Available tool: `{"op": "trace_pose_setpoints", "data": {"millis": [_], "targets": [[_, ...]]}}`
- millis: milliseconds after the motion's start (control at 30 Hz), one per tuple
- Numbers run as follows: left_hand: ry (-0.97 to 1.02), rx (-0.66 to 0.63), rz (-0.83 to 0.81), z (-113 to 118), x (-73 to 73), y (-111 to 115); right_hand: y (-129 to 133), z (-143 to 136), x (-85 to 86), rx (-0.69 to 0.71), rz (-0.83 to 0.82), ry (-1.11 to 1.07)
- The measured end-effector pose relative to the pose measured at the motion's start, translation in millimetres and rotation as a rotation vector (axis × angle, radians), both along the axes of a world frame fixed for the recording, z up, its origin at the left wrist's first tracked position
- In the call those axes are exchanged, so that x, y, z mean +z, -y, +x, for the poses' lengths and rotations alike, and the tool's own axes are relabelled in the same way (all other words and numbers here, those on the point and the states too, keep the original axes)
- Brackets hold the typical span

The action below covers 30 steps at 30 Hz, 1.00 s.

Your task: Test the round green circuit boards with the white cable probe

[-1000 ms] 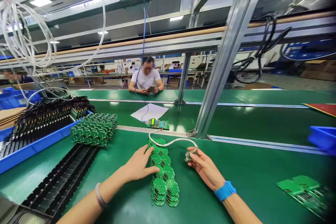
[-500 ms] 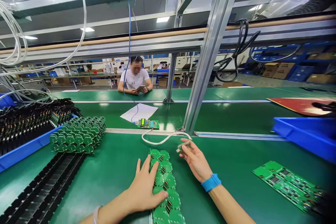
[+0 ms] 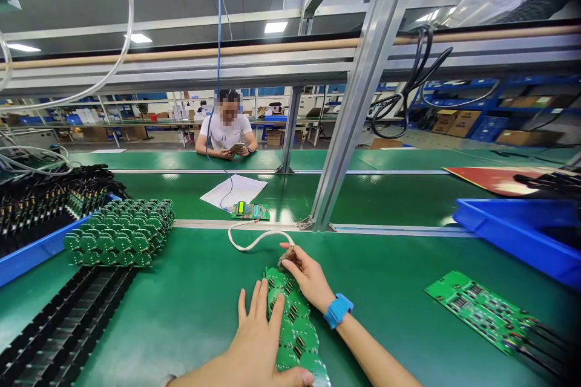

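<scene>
While the left hand (image 3: 256, 338) lies spread across the green circuit boards (image 3: 297, 329) on the bench (image 3: 195, 296), the right hand (image 3: 308, 275), pinching a connector (image 3: 285, 257), has swung to their far end, closing the gap.

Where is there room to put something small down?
Bare green tabletop shows between the right hand and the wired circuit board, and between the black rack and the left hand. It is crowded at left, around the blue bin and stacked boards, and in the middle, where both hands are at the green panel.
</scene>
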State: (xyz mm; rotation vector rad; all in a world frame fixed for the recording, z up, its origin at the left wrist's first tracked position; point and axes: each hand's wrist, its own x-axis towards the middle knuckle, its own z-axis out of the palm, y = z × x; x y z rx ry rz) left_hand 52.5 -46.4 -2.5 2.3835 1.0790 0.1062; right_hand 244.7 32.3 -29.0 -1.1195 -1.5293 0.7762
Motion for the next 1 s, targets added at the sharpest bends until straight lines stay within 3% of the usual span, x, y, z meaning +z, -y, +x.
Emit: {"op": "trace_pose_setpoints", "data": {"millis": [233,533,1000], "targets": [[0.028,-0.012,0.024,-2,-2.9,1,2,-1,4.5,-0.013,0.034,0.04],[0.038,-0.055,0.038,-11,19.4,-2,5,-4,11.0,0.006,0.092,0.166],[0.126,-0.004,0.051,-17,17.9,-11,6,-5,0.4,-0.046,0.075,0.075]]}}
